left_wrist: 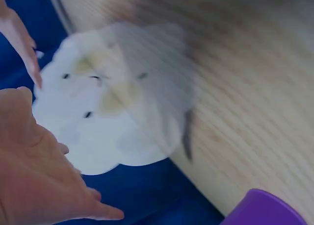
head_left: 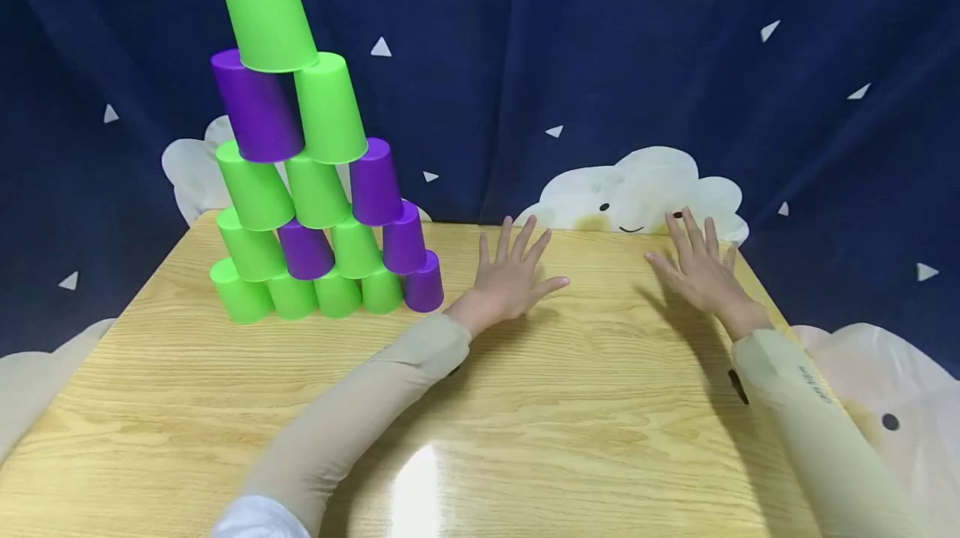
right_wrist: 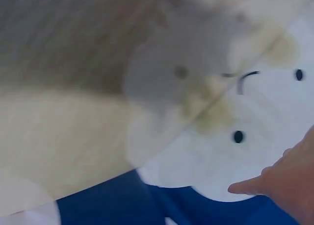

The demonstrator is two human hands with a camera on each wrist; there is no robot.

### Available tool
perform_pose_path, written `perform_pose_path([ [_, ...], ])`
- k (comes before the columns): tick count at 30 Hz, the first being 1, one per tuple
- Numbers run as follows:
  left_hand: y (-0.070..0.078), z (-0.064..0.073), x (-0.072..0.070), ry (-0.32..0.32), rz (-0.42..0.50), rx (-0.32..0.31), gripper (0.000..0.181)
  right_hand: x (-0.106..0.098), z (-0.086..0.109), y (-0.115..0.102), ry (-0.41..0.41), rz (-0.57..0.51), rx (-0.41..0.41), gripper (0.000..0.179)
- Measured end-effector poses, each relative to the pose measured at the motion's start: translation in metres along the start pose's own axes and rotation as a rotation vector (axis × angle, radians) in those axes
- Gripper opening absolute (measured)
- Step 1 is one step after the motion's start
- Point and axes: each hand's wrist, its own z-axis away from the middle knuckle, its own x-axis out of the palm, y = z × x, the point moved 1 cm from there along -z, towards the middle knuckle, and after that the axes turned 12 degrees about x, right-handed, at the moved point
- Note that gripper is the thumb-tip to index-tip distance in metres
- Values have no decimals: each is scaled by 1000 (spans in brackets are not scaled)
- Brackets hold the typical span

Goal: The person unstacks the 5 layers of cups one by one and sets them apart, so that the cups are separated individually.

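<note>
A pyramid of upside-down green and purple cups [head_left: 318,192] stands at the left back of the table. Its single green top cup [head_left: 266,9] runs out of the head view's upper edge. My left hand [head_left: 506,284] is stretched forward with fingers spread, just right of the purple cup [head_left: 424,283] that ends the bottom row. My right hand [head_left: 701,276] reaches toward the far right edge, fingers also spread, its shadow cast on the wood. Neither hand holds anything. In the left wrist view a purple cup [left_wrist: 267,210] shows at the lower right, apart from the fingers.
The wooden table [head_left: 570,438] has a glossy top with a bright reflection near the front. Behind it hangs a dark blue curtain [head_left: 465,47] printed with white triangles and a smiling cloud [head_left: 637,188]. A pale cloud print [head_left: 900,396] lies beyond the right edge.
</note>
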Motion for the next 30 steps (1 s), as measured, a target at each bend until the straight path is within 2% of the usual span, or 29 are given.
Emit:
perform_pose_path([
  [3,7,28,-8,13,95,89,81,-8,2,-14,46,-39,-60,79],
  [6,7,62,-18,49,220,194,77,-16,3,-33,94,-87,-151,78],
  [10,-2,108,-34,84,402,323,74,-25,2,-64,120,-164,-274,75],
  [13,-13,141,-44,77,547,356,70,-30,1,-88,115,-232,-360,73],
  [16,-28,171,-50,74,635,336,63,-34,-1,-114,94,-294,-446,70],
  [21,-62,213,-60,133,670,266,45,-40,-6,-159,51,-378,-538,65],
  [25,-90,241,-68,227,669,186,37,-48,-11,-193,28,-432,-571,64],
  [30,-120,274,-75,371,673,41,34,-62,-10,-237,-29,-528,-617,63],
])
